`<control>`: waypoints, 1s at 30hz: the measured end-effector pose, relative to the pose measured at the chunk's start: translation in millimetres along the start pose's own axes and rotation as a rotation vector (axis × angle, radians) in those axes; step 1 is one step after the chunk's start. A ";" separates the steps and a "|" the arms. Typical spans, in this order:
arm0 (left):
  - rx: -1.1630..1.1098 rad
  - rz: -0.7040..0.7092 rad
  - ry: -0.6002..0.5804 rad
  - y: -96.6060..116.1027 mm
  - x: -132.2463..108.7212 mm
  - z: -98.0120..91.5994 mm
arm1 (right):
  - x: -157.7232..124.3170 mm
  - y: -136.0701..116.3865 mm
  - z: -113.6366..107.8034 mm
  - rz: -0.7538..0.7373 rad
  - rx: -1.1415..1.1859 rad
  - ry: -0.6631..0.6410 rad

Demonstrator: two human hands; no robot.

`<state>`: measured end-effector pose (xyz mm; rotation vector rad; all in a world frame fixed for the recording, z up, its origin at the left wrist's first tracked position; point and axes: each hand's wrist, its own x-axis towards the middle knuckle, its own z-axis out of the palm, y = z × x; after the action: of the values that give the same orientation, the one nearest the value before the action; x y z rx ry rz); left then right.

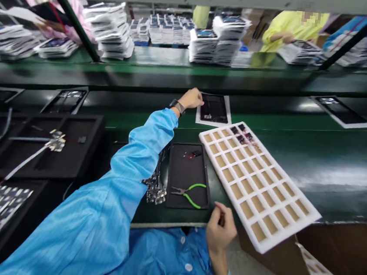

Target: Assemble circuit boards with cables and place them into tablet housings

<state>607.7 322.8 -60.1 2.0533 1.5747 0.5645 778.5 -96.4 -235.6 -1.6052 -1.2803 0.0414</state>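
Observation:
My left hand [191,98] reaches out to the black tablet housing [215,109], its fingers closed at the housing's upper left edge. The housing lies on a white sheet [205,121] on the green belt. My right hand [222,227] is by the front edge of the bench, fingers curled in; whatever they may hold is hidden. Between the hands sits a small black tray [174,171] with green-handled pliers [187,193] and a small black part with red wires [195,154]. A white foam tray [246,192] of many compartments has several small dark parts [241,132] at its far end.
Small circuit parts [156,191] lie left of the black tray. Larger black trays [69,160] stand at the left. Another housing [340,111] is on the belt at right. Stacked tablets [108,29] line the shelf behind, near a person in yellow [280,27]. A cardboard box [347,260] is at lower right.

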 end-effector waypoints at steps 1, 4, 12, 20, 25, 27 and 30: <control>-0.030 0.041 0.059 -3.1 -10.9 -14.9 | 12.6 -4.1 -2.8 0.041 0.026 -0.003; -0.126 0.149 0.228 -5.8 -64.5 -59.9 | 70.9 -16.8 3.1 -0.011 0.064 -0.171; -0.213 -0.082 0.511 9.6 -323.4 -126.1 | 197.7 -17.2 112.6 -0.490 -0.202 -0.772; -0.242 -0.315 0.615 -85.4 -451.2 -66.0 | 194.0 2.5 147.4 -0.509 -0.163 -0.773; -0.140 -0.201 0.474 -99.0 -446.0 -29.4 | 190.8 -10.1 129.4 -0.367 -0.044 -0.795; -0.056 -0.099 0.367 -96.2 -432.3 -17.7 | 187.4 -21.7 116.1 -0.293 0.006 -0.737; 0.125 -0.003 0.152 -93.7 -407.1 -0.9 | 179.3 -39.1 100.9 -0.152 0.093 -0.677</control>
<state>433.7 -50.8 -128.0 2.1433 1.7392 0.6495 770.4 98.7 -159.7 -1.4547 -1.8777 0.5816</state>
